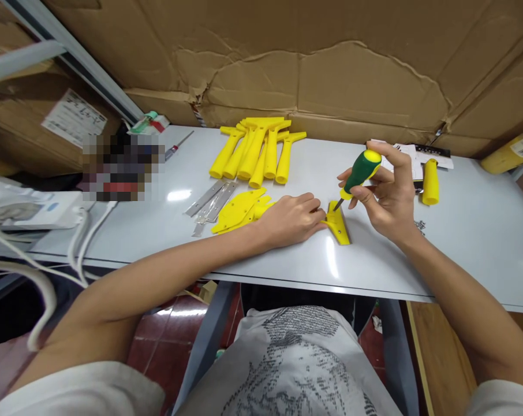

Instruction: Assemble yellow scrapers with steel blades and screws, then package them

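My left hand (294, 219) is closed around the handle of a yellow scraper (341, 226), whose wide head lies on the grey table. In my right hand (393, 196) is a screwdriver (362, 174) with a green and yellow handle. It tilts down to the left, and its tip meets the scraper's head. Flat yellow plates (241, 211) lie just left of my left hand, partly covered by it. Beside them are several thin metal blades (216, 199). Small screws (419, 227) lie in a little heap behind my right wrist.
Several yellow scraper handles (257, 147) are piled at the back of the table (473, 242). One yellow handle (430, 184) stands at the right near papers. A second screwdriver (173, 151) lies at the left. White cables (83, 245) hang over the left edge. Cardboard (331, 75) walls the back.
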Available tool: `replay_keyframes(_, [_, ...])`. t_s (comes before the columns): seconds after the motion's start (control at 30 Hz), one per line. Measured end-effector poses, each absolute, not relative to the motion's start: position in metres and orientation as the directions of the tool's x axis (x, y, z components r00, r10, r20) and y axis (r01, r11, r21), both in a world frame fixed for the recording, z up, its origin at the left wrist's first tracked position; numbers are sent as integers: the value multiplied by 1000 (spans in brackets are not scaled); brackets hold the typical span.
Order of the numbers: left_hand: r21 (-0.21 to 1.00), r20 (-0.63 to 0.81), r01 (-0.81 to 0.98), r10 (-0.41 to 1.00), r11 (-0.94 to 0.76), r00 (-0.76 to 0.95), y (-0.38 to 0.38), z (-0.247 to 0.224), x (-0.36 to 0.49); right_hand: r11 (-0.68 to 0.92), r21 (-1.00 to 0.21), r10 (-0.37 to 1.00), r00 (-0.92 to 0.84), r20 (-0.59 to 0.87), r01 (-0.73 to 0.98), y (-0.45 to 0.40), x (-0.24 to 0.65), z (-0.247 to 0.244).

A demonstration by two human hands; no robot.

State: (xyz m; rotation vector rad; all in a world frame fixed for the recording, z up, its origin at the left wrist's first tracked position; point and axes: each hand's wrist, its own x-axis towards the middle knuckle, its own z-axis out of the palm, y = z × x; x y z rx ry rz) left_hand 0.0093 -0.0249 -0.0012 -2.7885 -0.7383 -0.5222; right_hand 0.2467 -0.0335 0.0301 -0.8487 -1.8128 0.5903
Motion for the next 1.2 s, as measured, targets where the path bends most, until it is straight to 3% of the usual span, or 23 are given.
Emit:
replay_keyframes(0.2, [-106, 371, 528, 459, -843, 807, -27, 1, 10, 610, -727, 784, -106, 611, 315, -34, 246, 32])
replay_keyframes(0.43, [-108, 376, 516, 445, -850, 813, -26, 1, 10, 642, -720, 766, -171, 620, 265, -32, 248, 32])
replay_keyframes(0.6, [-99, 397, 505, 431, -857, 810, -25, 0, 9, 676, -669, 715, -54, 697, 310, -35, 249, 38])
replay_keyframes(0.7, [-89, 381, 505, 439, -859, 814, -25, 0, 9, 599, -698, 733, 81, 675, 393, -30, 259, 44])
replay_keyframes(0.8, [-93, 367, 512, 449, -854, 815, -25, 1, 9, 416, -718, 830, 89, 550, 558, -17, 275, 42])
replay_keyframes(0.93, [-100, 376, 508, 440, -856, 815, -25, 0, 9, 215, -575, 936, 0, 351, 790, -3, 284, 28])
replay_keyframes(1.07, [-126, 390, 503, 423, -855, 817, -24, 0, 9, 265, -385, 950, -172, 259, 884, -1, 277, 17])
replay_keyframes(1.2, [-151, 387, 510, 424, -847, 819, -25, -1, 10, 254, -327, 954, -181, 240, 910, 1, 292, 28])
